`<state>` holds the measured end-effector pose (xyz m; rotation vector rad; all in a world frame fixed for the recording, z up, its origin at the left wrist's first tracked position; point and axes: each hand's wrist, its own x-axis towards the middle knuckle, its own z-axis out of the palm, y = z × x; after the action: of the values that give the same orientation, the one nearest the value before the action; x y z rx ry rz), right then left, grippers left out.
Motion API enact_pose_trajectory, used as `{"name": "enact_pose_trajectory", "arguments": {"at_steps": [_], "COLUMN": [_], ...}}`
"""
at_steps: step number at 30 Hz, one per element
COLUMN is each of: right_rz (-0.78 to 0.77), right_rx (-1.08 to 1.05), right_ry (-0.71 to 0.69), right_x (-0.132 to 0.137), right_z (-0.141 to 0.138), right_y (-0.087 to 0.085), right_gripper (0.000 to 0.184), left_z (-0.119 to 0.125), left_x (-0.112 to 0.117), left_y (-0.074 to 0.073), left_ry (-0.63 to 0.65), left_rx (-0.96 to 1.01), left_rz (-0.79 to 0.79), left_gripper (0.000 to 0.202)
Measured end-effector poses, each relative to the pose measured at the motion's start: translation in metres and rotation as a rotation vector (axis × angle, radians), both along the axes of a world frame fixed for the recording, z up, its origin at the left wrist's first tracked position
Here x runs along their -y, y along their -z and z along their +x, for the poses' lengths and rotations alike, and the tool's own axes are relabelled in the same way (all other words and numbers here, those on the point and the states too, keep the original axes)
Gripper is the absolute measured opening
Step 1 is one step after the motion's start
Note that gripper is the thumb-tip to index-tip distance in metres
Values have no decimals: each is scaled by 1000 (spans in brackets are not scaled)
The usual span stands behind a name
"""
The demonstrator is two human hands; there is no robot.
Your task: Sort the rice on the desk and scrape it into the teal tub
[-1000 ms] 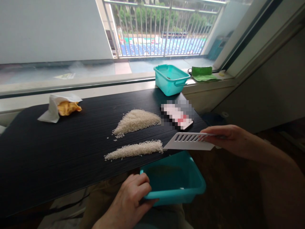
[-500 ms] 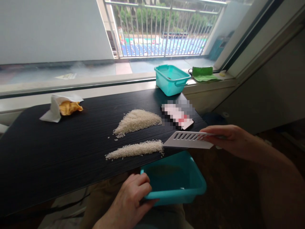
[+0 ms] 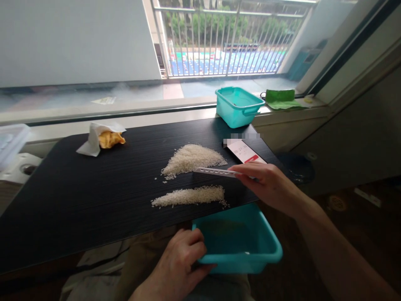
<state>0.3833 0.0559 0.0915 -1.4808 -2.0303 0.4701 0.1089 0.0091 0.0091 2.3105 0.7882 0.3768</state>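
Observation:
My right hand [image 3: 261, 179] grips a thin white slotted scraper [image 3: 216, 172], held nearly edge-on over the table. Its far end is close to the front of a broad pile of white rice [image 3: 196, 159]; whether it touches the grains I cannot tell. Nearer to me lies a long, narrow ridge of rice [image 3: 191, 196]. Below the table's front edge, my left hand [image 3: 184, 253] is closed on the left rim of a teal plastic basin [image 3: 241, 257]. Some water or a shadow seems to show inside the basin, but I cannot make it out.
On the black table [image 3: 94, 196] lie a phone [image 3: 246, 151] and a white paper with a crumpled orange-yellow thing [image 3: 111, 139]. A second teal basin [image 3: 239, 108] stands at the back right corner, beside a green cloth [image 3: 280, 99] on the sill. White equipment [image 3: 23, 167] is at far left.
My right hand has carried the scraper left, from beside the rice ridge to the broad pile, turning it edge-on. My left hand keeps its hold on the basin. The view has shifted left.

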Motion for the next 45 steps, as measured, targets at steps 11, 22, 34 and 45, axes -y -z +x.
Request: {"name": "enact_pose_trajectory", "arguments": {"at_steps": [11, 22, 34, 45], "right_rz": [1, 31, 87, 69], "right_rx": [17, -7, -28, -7], "right_ry": [-176, -230, -255, -324], "right_x": [19, 26, -10, 3], "right_z": [-18, -30, -59, -75], "right_y": [-6, -6, -1, -4], "right_gripper": [26, 26, 25, 27], "left_z": [-1, -11, -23, -35], "left_x": [0, 4, 10, 6], "left_y": [1, -1, 0, 0], "left_ry": [-8, -69, -117, -143], "left_rx": [23, 63, 72, 23], "left_rz": [23, -8, 19, 5], "left_gripper": [26, 27, 20, 24]}}
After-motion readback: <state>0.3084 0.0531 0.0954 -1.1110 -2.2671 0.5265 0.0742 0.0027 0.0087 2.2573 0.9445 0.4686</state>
